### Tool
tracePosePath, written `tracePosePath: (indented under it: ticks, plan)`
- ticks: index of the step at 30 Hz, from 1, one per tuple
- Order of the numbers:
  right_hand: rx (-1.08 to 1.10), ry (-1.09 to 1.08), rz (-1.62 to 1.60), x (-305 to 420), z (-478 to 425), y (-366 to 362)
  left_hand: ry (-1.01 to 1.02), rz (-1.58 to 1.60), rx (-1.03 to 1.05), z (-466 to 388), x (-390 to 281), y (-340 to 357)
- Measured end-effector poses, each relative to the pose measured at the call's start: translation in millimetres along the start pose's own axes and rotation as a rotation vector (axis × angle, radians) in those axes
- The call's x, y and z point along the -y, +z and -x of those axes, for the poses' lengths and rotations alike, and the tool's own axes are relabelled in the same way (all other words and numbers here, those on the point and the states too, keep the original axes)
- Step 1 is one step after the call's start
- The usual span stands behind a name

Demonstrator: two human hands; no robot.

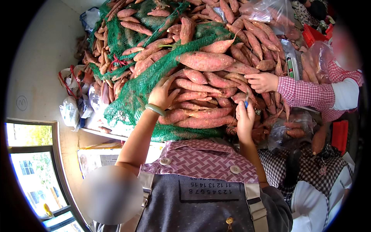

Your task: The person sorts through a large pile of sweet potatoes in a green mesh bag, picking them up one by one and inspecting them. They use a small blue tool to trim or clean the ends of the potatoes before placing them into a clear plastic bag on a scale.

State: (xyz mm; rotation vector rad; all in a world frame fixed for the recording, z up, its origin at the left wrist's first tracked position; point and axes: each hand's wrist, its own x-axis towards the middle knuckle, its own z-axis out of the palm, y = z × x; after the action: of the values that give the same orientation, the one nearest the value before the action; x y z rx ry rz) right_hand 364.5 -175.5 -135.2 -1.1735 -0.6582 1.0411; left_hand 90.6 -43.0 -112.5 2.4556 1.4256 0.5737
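Note:
My left hand (pixel 163 94), with a pale green bangle at the wrist, rests fingers spread on the edge of a green mesh net (pixel 139 84) and the sweet potatoes beside it, grasping none plainly. My right hand (pixel 245 117) is closed on a small tool with a blue handle (pixel 246 103); its kind is unclear. The tool's tip is near the sweet potatoes to the right. Between my hands lie several sweet potatoes (pixel 207 113) side by side, partly ringed by the net. A large sweet potato (pixel 205 61) lies higher up on the pile.
A co-worker's hand (pixel 262 81) reaches in from the right, close above my right hand. Another person in a checked garment sits at lower right. Clear plastic bags (pixel 289 130), a red crate (pixel 339 136) and bags on the left (pixel 69 111) surround the heap. A window is at lower left.

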Motion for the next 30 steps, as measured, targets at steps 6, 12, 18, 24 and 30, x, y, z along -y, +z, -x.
tracePosePath:
  ticks: [6,12,18,24,30]
  plan:
    - [0.009,-0.01,-0.002,1.7,0.3,-0.1,-0.184,0.279,0.033,-0.2,-4.0,-13.1]
    - [-0.111,-0.013,-0.105,-8.6,-5.9,-5.1,0.127,0.09,-0.222,-23.4,-50.3,-21.4]
    - [-0.066,-0.06,-0.031,3.9,-2.7,-4.8,0.326,-0.242,-0.023,-60.1,-128.3,26.8]
    - [-0.101,-0.109,-0.042,1.6,9.2,-13.5,0.295,-0.506,0.387,-92.1,-137.2,35.9]
    - [-0.073,-0.06,-0.157,16.6,13.0,-16.3,0.158,0.822,0.197,-93.1,-91.7,31.8]
